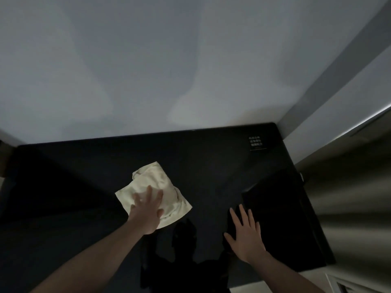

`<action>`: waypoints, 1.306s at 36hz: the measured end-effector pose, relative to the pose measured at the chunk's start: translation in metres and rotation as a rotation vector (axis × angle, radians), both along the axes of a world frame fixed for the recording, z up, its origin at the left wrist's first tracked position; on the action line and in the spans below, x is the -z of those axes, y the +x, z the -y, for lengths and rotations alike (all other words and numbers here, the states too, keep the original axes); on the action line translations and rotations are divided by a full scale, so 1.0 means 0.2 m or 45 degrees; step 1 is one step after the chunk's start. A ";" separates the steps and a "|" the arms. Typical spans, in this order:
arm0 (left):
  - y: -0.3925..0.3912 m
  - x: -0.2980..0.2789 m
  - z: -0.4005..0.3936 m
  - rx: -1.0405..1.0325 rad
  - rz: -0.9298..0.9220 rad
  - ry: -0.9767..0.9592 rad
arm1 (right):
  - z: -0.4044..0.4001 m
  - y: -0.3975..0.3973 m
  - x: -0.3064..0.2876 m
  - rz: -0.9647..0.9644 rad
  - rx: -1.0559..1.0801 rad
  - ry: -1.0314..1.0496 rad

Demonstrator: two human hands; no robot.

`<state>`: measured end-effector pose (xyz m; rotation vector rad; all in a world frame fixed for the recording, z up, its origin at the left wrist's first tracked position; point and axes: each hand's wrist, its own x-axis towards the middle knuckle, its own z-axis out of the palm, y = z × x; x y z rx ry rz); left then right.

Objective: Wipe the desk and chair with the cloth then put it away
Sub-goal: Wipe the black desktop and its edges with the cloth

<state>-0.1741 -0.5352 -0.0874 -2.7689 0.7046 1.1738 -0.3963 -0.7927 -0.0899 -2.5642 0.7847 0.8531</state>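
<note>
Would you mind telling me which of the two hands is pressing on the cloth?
The left hand lies flat on the cream cloth; the right hand rests spread on the dark desk.

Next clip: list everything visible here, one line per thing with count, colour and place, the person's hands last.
desk: one, black and glossy, filling the lower half, against the wall
cloth: one, cream, crumpled, on the desk left of centre
flat dark object: one, black, on the desk's right side; what it is cannot be told
label: one, white print, far right corner of the desk
wall: one, pale grey, behind the desk
left hand: one, fingers spread, pressing the cloth
right hand: one, fingers straight, flat beside the dark object
</note>
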 end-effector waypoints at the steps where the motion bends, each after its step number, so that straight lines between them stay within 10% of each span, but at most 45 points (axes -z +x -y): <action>1: -0.02 0.00 0.07 0.001 -0.002 -0.010 | 0.06 -0.02 0.01 -0.007 0.005 -0.003; 28: -0.14 -0.04 0.39 0.062 -0.072 -0.054 | 0.39 -0.09 -0.03 0.029 -0.060 0.114; 47: -0.42 -0.01 1.22 -0.012 0.038 -0.074 | 1.33 -0.20 0.03 0.112 0.011 -0.003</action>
